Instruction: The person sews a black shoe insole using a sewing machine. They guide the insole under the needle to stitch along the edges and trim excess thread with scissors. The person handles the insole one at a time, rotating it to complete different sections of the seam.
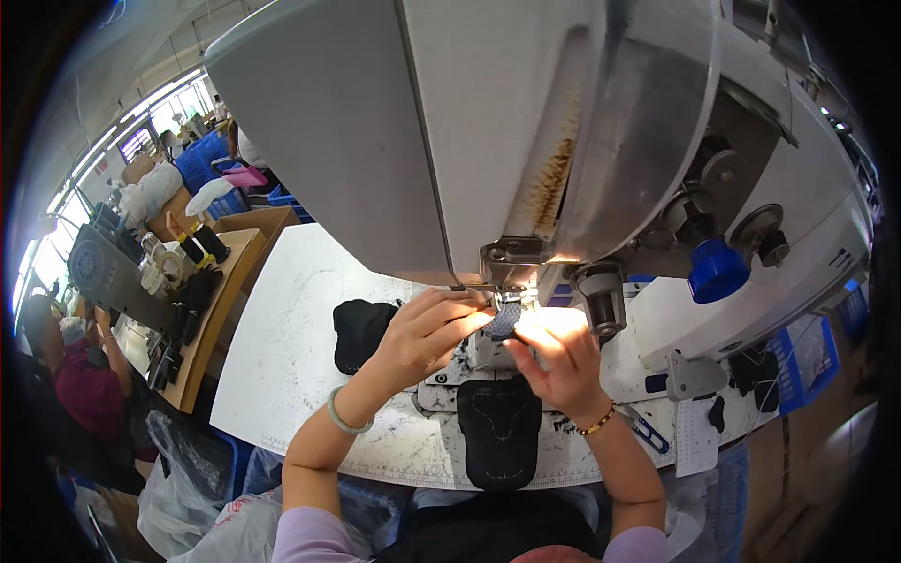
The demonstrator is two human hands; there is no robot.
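While a small dark patterned fabric piece (504, 321) sits under the needle foot of the large grey industrial sewing machine (488, 131), both hands pinch it from either side. The left hand (427, 333), its wrist ringed by a pale green bangle (344, 415), grips the piece's left edge with curled fingers; the right hand (556, 361), wearing a beaded bracelet (598, 421), holds the right edge between thumb and forefinger, brightly lit by the machine's lamp.

Just in front of the machine's needle, nearer the person, a black shield-shaped fabric panel with pale stitching (498, 432) hangs over the edge of the white speckled worktable (291, 328). Left of the needle lies a stack of black cut fabric pieces (361, 331). Right of the machine's base rest small blue-handled thread snips (647, 432) and a white paper slip (695, 437). A blue round knob (717, 269) projects from the machine's right side. Far left of the machine, a wooden bench (225, 300) carries tape rolls (167, 266), with blue plastic crates (202, 161) beyond, and another person in a maroon top (80, 375) sits there.
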